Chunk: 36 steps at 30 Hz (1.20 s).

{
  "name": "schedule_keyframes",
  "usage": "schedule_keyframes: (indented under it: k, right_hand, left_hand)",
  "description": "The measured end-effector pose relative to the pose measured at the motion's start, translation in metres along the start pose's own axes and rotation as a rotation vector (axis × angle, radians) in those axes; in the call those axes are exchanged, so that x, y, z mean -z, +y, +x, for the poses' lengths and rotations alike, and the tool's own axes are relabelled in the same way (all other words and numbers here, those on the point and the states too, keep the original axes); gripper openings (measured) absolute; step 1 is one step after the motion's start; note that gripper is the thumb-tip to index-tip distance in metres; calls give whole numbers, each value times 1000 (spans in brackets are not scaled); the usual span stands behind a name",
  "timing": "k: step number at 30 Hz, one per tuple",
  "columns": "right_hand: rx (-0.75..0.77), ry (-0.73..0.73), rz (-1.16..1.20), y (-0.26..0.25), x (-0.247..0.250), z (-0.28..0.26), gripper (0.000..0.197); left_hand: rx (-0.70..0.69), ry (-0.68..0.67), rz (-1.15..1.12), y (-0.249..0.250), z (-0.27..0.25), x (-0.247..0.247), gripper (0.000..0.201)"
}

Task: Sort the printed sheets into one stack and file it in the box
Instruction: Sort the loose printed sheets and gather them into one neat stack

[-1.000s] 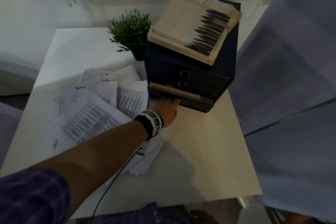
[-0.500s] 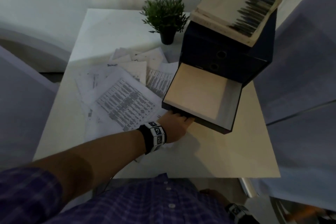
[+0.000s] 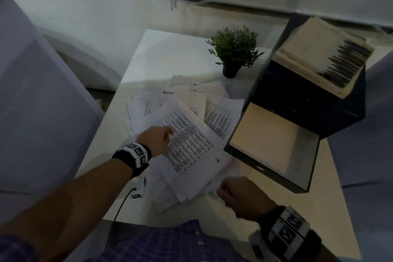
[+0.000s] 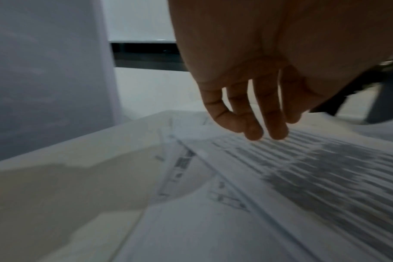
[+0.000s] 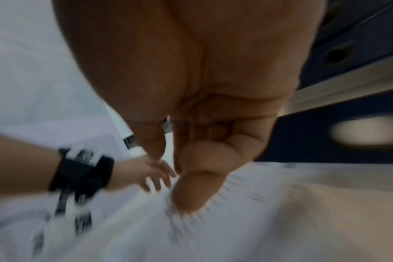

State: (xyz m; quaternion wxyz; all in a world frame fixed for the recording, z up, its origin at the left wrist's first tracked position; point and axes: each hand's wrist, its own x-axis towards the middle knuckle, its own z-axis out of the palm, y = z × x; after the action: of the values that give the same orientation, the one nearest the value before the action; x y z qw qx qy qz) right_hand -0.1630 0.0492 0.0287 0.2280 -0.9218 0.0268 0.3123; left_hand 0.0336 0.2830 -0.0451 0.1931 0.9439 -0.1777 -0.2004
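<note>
Printed sheets (image 3: pixel 187 140) lie fanned in a loose pile on the white table (image 3: pixel 165 53). My left hand (image 3: pixel 161 137) hovers over the top sheet with its fingers (image 4: pixel 254 127) straight and relaxed, tips at the printed sheets (image 4: pixel 303 168). My right hand (image 3: pixel 229 191) is at the pile's near corner, fingers curled. In the right wrist view the right hand (image 5: pixel 186 186) has its index tip on the paper; blur hides any grip. The dark box (image 3: pixel 308 112) stands to the right, its bottom drawer (image 3: pixel 265 169) pulled out with a bare tan floor.
A small potted plant (image 3: pixel 234 49) stands behind the sheets. A thick book (image 3: pixel 319 59) lies on top of the box. A black cable (image 3: pixel 121 204) runs off the table's near edge. Pale panels close in on both sides.
My left hand pulled the drawer out, let go of its front and moved left over the sheets. My right hand rose into view at the pile's near corner.
</note>
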Motion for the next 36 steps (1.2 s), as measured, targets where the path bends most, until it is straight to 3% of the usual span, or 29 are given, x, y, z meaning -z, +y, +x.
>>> schedule_keyframes:
  k: [3, 7, 11, 16, 18, 22, 24, 27, 31, 33, 36]
  right_hand:
    - [59, 215, 140, -48, 22, 60, 29]
    - [-81, 411, 124, -77, 27, 157, 57]
    - [-409, 315, 47, -67, 17, 199, 102]
    - [-507, 261, 63, -53, 9, 216, 124]
    - [-504, 292, 192, -48, 8, 222, 112]
    - [-462, 380, 384, -44, 10, 221, 59]
    - [-469, 439, 481, -44, 9, 218, 45]
    - [-503, 509, 511, -52, 8, 220, 37]
    - [-458, 487, 607, -60, 5, 229, 31]
    - [-490, 474, 681, -64, 4, 230, 36]
    - [-594, 465, 695, -65, 3, 227, 46]
  left_hand:
    - [188, 80, -98, -39, 2, 12, 25]
    - [341, 140, -252, -76, 4, 19, 22]
    - [440, 70, -399, -89, 11, 11, 33]
    - [541, 119, -466, -92, 18, -2, 65]
    - [562, 130, -472, -91, 21, -6, 70]
    - [536, 127, -520, -97, 21, -8, 72]
    - [525, 154, -557, -101, 18, -8, 66]
    - [538, 153, -624, -105, 11, -10, 54]
    - [493, 20, -724, -107, 3, -4, 16]
    - [504, 21, -775, -108, 0, -3, 23]
    - [477, 99, -679, -108, -2, -3, 38]
